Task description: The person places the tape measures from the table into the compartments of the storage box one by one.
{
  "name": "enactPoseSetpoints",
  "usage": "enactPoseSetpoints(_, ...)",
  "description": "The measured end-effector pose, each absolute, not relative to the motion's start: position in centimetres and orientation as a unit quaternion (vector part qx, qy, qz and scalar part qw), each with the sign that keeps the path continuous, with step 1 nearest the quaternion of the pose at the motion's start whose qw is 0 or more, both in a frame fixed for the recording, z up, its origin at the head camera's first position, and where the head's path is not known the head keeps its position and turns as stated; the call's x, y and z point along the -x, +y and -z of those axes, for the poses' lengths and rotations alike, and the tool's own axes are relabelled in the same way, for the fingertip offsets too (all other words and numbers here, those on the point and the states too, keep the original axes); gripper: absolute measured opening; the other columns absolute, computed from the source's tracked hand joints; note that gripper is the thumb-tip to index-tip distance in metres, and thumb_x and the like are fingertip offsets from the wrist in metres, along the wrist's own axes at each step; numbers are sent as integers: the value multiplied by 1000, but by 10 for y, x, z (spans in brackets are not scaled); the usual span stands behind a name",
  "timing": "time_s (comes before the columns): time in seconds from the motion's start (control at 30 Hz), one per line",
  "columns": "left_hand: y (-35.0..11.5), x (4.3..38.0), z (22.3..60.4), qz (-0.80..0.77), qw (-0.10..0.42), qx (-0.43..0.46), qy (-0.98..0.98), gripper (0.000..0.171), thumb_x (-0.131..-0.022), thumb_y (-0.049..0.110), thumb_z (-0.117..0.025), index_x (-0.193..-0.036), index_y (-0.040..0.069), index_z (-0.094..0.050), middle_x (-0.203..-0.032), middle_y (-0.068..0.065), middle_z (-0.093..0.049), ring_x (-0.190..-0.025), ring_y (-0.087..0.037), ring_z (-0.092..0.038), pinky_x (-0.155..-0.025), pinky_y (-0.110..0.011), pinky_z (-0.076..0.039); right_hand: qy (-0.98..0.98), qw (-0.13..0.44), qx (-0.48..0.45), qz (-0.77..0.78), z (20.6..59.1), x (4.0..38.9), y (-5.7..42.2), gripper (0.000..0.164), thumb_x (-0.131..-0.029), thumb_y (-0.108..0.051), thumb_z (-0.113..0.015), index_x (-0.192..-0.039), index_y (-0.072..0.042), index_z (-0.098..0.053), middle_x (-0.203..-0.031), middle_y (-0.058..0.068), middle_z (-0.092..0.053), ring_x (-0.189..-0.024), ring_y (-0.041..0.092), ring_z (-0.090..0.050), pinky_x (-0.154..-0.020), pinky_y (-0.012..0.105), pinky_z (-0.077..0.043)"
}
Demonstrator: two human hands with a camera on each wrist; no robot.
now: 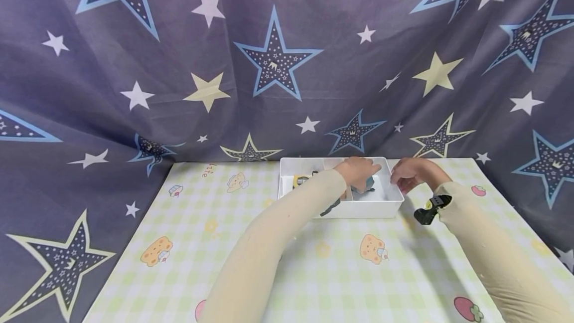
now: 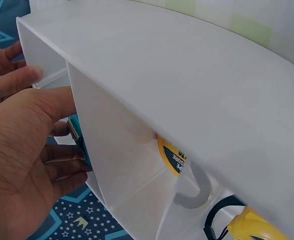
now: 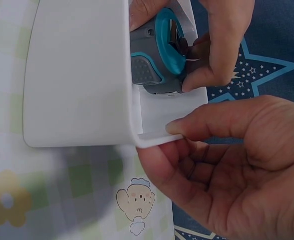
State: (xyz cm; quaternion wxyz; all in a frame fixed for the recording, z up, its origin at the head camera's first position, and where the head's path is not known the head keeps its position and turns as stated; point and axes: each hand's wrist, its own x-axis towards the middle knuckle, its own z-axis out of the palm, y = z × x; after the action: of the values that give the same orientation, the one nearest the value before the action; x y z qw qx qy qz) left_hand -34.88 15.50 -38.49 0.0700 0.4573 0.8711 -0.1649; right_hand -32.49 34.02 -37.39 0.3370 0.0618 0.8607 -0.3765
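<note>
A white divided box [image 1: 367,209] stands near the far edge of the table. My left hand [image 1: 358,172] reaches into its right-end compartment and grips a teal and grey tape measure [image 3: 164,47], with the thumb on one side and fingers on the other. In the left wrist view that tape measure is mostly hidden behind a divider. My right hand [image 3: 226,160] pinches the rim of the box's right end wall between thumb and fingers. Another compartment holds a yellow-and-black tape measure [image 2: 171,155], partly hidden by the box wall.
Further left in the box lies a yellow object [image 2: 254,225] with a black strap loop. A checked cloth [image 1: 323,273] with cartoon prints covers the table. Behind it hangs a dark star-patterned curtain [image 1: 251,123]. A black camera [image 1: 430,209] is strapped to the right wrist.
</note>
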Motion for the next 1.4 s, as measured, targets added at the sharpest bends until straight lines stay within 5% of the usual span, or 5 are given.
enactPoseSetpoints(0.6, 154, 345, 385, 158, 35, -465, 870, 62, -88, 33, -71, -145, 20, -52, -138, 1, -59, -121, -14, -59, -107, -29, -47, 859, 335, -61, 384, 376, 326, 339, 7, -89, -1, -55, -85, -6, -53, -74, 2, -55, -68, 13, -60, -71, 28, -59)
enactPoseSetpoints(1.4, 151, 341, 382, 199, -25, -485, 851, 66, -92, 50, -62, -149, 21, -47, -151, -2, -51, -136, -18, -50, -115, -34, -41, 862, 328, -67, 381, 378, 326, 340, 4, -91, -2, -56, -93, 1, -55, -78, 4, -56, -69, 14, -59, -71, 29, -60)
